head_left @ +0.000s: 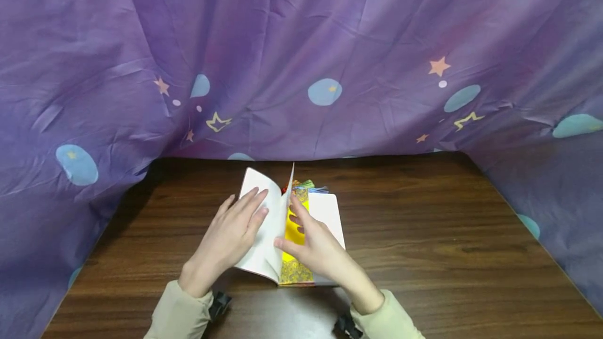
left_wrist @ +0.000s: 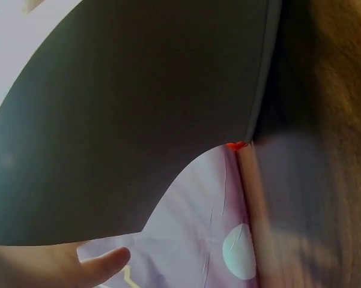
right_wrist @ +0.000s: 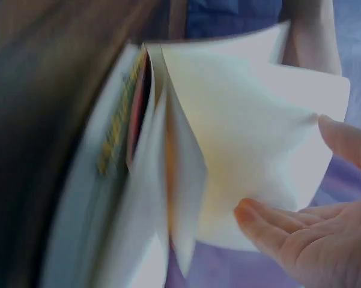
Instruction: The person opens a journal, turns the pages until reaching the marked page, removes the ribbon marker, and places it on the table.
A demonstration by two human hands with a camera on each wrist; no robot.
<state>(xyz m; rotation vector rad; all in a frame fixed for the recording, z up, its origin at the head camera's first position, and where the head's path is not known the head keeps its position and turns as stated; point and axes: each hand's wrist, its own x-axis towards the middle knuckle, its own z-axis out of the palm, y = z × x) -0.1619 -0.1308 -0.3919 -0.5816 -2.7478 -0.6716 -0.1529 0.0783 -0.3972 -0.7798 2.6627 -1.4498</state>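
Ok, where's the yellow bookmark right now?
In the head view, the yellow bookmark lies on the open notebook, right of its raised page, partly hidden by the right hand.

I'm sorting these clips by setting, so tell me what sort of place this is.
Probably a makeshift indoor recording corner: a star-printed purple fabric backdrop hangs behind and beside a dark wood-grain table, on which an open white-paged book lies.

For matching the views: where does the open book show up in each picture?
Head: the open book is just below centre, on the wooden table.
Left wrist: its shaded side fills the upper left and middle.
Right wrist: it spans the middle, pages fanned.
Shared landmark: the purple curtain, beyond the table in head, bottom middle in left wrist, right side in right wrist.
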